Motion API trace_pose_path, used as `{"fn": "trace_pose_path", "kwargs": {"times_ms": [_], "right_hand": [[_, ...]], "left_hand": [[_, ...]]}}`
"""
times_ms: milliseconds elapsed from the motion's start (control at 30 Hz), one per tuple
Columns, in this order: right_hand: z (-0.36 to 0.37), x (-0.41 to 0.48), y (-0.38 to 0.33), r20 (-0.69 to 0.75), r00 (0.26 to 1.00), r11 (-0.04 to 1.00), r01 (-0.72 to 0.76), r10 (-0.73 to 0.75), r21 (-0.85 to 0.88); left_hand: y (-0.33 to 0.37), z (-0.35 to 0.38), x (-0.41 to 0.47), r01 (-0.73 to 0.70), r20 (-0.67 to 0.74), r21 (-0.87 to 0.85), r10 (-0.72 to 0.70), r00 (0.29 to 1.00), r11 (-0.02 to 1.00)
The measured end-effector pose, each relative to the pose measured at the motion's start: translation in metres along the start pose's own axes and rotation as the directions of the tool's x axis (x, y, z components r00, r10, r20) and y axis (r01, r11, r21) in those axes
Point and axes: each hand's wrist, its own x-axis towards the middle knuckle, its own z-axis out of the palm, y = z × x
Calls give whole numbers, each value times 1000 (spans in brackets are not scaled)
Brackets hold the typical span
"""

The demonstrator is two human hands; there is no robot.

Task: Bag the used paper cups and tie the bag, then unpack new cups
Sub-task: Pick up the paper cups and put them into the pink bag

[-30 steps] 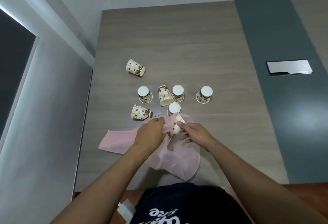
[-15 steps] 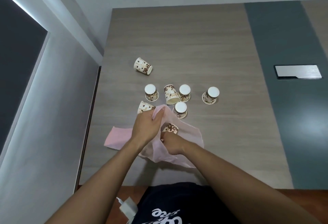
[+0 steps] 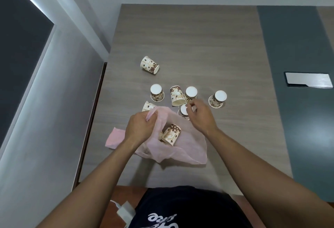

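The left hand is pinching the bag rim open, while the nearer right hand is curling its fingers over an upside-down cup standing on the counter just beyond the bag's mouth, contact unclear.

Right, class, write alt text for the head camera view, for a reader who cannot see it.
Seen from above, a person's left hand holds open a pink bag with a paper cup inside, while the right hand hovers over an upside-down cup. Six more cups stand or lie on the wooden table.
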Motion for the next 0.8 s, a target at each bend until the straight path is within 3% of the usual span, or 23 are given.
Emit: {"fn": "trace_pose_path", "kwargs": {"times_ms": [133,200,333,433,567,667,800], "right_hand": [[13,15,30,300,953,981,18,43,-195],[23,12,38,378,922,954,35,84,-296],[38,-2,44,324,937,966,-50,134,-255],[40,-8,41,236,966,959,-36,106,-281],[36,-12,34,223,969,934,-24,109,-356],[34,-17,27,137,972,956,-152,190,-249],[21,-17,0,-40,940,928,-326,338,183]], "left_hand": [[-5,-7,-11,3,74,9,-3,997,1000],[-12,-11,-16,25,91,9,-26,996,1000],[-31,-20,-17,85,66,-49,-82,994,995],[-41,-24,-18,87,64,-32,-85,994,996],[-44,-29,-18,97,90,-28,-94,992,995],[-46,-32,-18,105,83,-60,-100,992,993],[-48,-39,-17,109,59,-155,-101,993,982]]}}
